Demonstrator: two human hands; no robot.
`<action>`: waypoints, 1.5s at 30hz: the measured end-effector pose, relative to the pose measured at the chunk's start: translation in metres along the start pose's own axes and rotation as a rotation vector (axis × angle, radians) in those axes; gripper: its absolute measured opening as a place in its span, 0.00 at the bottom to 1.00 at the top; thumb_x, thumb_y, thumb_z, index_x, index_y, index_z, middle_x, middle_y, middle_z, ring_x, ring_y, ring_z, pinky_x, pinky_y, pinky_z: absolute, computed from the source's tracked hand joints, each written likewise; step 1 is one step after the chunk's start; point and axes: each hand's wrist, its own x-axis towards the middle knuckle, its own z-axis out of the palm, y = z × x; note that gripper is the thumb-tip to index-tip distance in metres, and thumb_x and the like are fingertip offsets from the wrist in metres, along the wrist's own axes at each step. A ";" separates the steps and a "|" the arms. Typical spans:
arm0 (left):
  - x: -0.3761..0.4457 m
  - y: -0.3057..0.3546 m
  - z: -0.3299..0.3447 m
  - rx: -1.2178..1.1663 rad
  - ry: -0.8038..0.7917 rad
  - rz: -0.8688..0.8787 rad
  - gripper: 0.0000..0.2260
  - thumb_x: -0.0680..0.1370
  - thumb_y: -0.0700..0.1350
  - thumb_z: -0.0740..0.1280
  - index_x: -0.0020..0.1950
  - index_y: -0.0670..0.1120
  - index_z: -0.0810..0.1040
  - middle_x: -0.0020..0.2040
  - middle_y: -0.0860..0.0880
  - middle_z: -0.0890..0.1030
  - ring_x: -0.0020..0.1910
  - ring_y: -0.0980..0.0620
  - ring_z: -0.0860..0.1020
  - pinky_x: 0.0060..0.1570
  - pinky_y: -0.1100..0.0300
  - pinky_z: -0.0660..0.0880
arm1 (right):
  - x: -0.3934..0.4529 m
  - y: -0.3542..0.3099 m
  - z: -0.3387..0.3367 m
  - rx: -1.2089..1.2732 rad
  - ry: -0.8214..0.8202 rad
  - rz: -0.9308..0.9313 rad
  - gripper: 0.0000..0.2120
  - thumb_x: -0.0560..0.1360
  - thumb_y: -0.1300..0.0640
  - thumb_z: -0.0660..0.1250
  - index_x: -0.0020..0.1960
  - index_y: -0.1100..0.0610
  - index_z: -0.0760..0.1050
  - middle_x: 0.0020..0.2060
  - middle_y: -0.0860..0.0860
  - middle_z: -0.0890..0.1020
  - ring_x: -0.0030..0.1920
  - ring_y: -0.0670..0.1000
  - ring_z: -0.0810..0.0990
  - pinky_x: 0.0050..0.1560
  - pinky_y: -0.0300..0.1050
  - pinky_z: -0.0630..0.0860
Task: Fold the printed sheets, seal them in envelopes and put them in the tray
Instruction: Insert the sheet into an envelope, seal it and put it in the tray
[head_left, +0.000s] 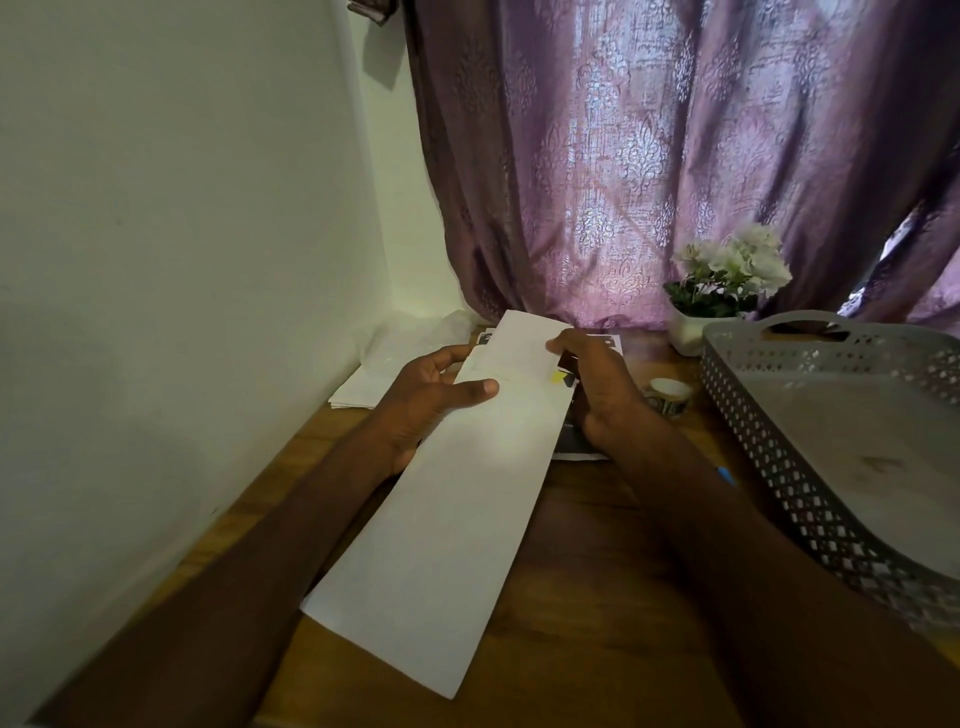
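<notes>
Our hands at the envelope

Our left hand (431, 395) grips the white envelope (447, 519); our right hand (597, 387) pinches the folded sheet (524, 340) at its mouth, beside the grey tray (779, 457).

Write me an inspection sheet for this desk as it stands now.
Surface: wooden table, set against a white wall.
Job's things: long white envelope held over the table; folded sheet going in at its far end; printed sheets beneath; grey perforated tray at right.
Clutter: tape roll; white paper stack; potted white flowers.
Hands: left hand grips the envelope; right hand pinches the folded sheet.
Cables: nothing seen.
Surroundings: purple patterned curtain behind.
</notes>
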 end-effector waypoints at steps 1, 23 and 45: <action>0.000 0.000 0.000 -0.002 -0.001 0.001 0.24 0.74 0.45 0.79 0.69 0.49 0.78 0.62 0.47 0.85 0.57 0.44 0.86 0.59 0.42 0.81 | 0.000 0.000 0.000 0.000 -0.007 0.002 0.04 0.75 0.58 0.69 0.49 0.56 0.79 0.47 0.55 0.83 0.43 0.53 0.75 0.48 0.50 0.75; -0.009 0.010 0.007 0.077 0.013 0.009 0.22 0.76 0.47 0.76 0.68 0.51 0.76 0.57 0.56 0.83 0.53 0.56 0.83 0.54 0.55 0.82 | -0.008 -0.001 0.006 -0.007 0.058 -0.004 0.10 0.74 0.58 0.73 0.55 0.57 0.80 0.54 0.57 0.85 0.56 0.62 0.83 0.61 0.62 0.80; -0.005 0.003 0.004 -0.033 0.033 -0.064 0.13 0.79 0.47 0.73 0.60 0.40 0.84 0.54 0.42 0.87 0.55 0.39 0.85 0.63 0.42 0.80 | -0.002 -0.004 0.003 0.085 0.070 -0.061 0.03 0.77 0.61 0.70 0.48 0.54 0.78 0.47 0.53 0.84 0.45 0.53 0.82 0.41 0.46 0.78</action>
